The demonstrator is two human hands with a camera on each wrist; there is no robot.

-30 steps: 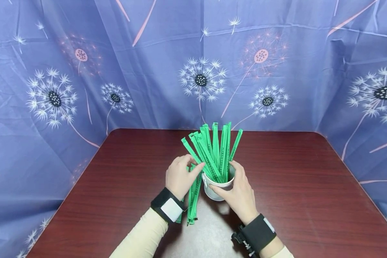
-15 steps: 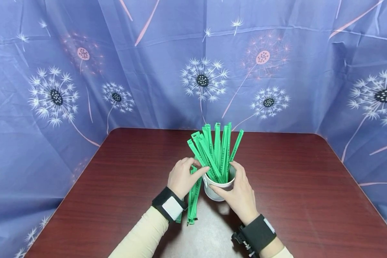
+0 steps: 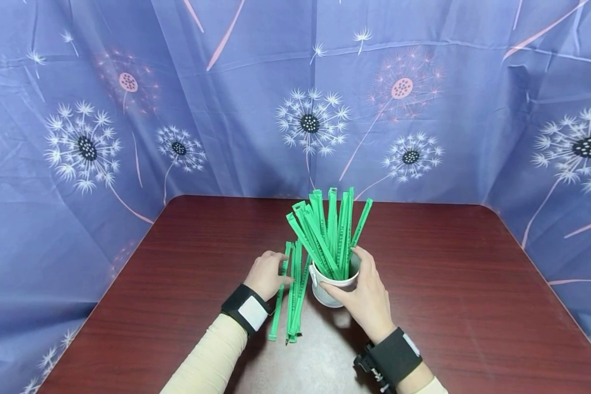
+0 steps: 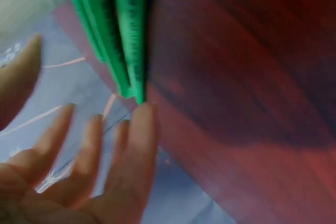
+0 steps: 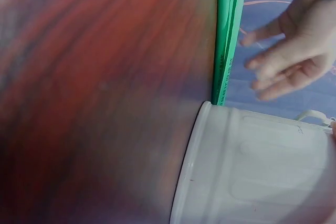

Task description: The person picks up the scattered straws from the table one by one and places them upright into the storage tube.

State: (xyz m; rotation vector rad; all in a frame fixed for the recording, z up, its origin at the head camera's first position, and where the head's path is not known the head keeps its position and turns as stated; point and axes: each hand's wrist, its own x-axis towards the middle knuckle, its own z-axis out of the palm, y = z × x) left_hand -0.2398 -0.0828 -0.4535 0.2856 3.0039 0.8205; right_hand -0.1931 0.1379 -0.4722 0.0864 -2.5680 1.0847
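A small white bucket (image 3: 328, 296) stands upright on the table, filled with several long green wrapped sticks (image 3: 331, 235) that fan out above its rim. My right hand (image 3: 368, 295) grips the bucket from the right, thumb at the near rim and fingers on the far right side. Left of the bucket, several loose green wrapped sticks (image 3: 294, 298) lie side by side on the table, dark print along them. My left hand (image 3: 266, 275) is over the leftmost one, fingers spread and holding nothing. In the left wrist view its fingers (image 4: 142, 145) are apart, close to the sticks' ends.
The dark red-brown wooden table (image 3: 453, 273) stretches to both sides of the hands. A blue cloth with dandelion prints (image 3: 246, 142) hangs behind and along the sides of the table.
My left hand has let go of a green stick that now leans with the others in the bucket. It has moved left and down to the loose sticks. The right hand stays put.
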